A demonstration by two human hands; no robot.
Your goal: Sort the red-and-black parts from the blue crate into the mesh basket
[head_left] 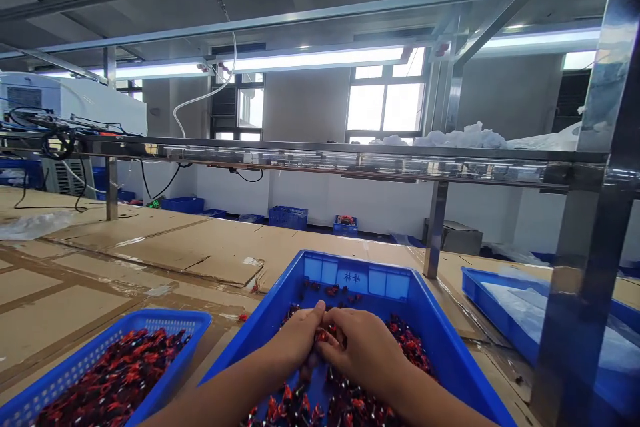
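Both hands are inside a blue plastic bin (pixel 425 320) right in front of me. Its floor holds several small red and black parts (pixel 410 347). My left hand (pixel 295 337) and my right hand (pixel 365 347) meet at the middle of the bin, fingers curled together around one or more of those small red and black parts (pixel 323 335). How many pieces they grip I cannot make out.
A blue mesh basket (pixel 65 373) full of the same parts sits at lower left. Another blue tray (pixel 475 283) with clear plastic bags lies at right. Cardboard (pixel 150 247) covers the bench. A steel post (pixel 590 267) stands near right, a shelf (pixel 350 160) overhead.
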